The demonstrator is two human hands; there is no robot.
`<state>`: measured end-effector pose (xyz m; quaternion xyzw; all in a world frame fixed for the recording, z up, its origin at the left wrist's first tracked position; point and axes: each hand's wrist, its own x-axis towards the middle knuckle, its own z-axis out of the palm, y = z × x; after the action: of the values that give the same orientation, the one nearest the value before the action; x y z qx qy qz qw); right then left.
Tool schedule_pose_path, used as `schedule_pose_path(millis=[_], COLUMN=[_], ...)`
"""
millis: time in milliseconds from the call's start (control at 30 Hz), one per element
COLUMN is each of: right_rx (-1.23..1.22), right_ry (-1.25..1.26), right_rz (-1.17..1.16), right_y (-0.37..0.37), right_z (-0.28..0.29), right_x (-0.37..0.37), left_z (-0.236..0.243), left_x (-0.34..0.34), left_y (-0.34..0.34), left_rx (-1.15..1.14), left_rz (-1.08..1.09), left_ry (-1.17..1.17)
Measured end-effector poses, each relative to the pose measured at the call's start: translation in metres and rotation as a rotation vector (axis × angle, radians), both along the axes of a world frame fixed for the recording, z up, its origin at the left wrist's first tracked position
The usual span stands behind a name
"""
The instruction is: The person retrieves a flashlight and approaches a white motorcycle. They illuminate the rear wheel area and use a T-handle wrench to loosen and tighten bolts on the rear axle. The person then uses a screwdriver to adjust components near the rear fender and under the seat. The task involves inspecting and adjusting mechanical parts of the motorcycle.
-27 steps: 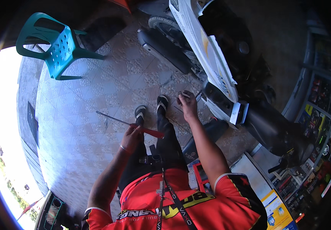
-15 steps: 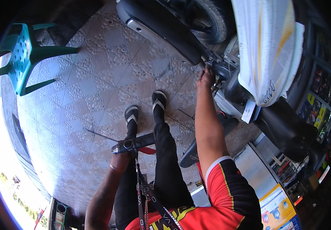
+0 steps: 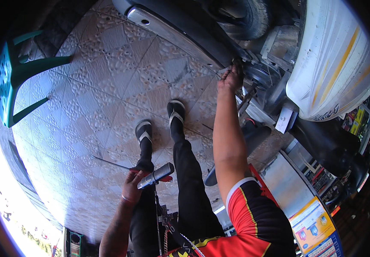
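My left hand, low left of centre, is closed on a long screwdriver with a red handle and thin shaft. A dark device on my neck strap hangs across the handle. My right hand reaches to the front end of a black exhaust muffler with a metal strip, beside the scooter's rear wheel. Its fingers are closed there; what they hold is hidden. The scooter's white body panel with yellow stripes stands to the right, a metal frame below the muffler's end.
A teal plastic chair stands at the left, near a bright opening. My sandalled feet are on patterned tiles. Right are a black seat, a glass display case and an orange-and-blue printed box.
My right hand has moved up and rightward to the muffler's front end. The view has moved closer to the scooter, and the chair sits farther left. The screwdriver stays in my left hand.
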<state>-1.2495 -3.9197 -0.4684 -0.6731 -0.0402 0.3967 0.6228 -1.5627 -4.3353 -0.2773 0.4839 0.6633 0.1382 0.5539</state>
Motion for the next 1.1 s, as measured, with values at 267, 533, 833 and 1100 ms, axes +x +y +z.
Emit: schedule_pose_path(millis=[267, 533, 833, 1100], right_rx=[0.047, -0.062, -0.263, -0.217], right_ry=[0.141, 0.135, 0.17, 0.286], right_rz=[-0.136, -0.11, -0.179, -0.255], right_y=[0.018, 0.024, 0.036, 0.051], right_z=[-0.001, -0.03, -0.043, -0.028], right_x=[0.005, 0.02, 0.027, 0.034], left_z=[-0.02, 0.007, 0.013, 0.006], left_x=[0.006, 0.005, 0.012, 0.014], left_y=[-0.016, 0.037, 0.047, 0.034], left_rx=[-0.455, -0.776, -0.776, -0.598], left_rz=[0.737, 1.163, 1.113, 0.739], left_ry=[-0.387, -0.65, -0.645, -0.52])
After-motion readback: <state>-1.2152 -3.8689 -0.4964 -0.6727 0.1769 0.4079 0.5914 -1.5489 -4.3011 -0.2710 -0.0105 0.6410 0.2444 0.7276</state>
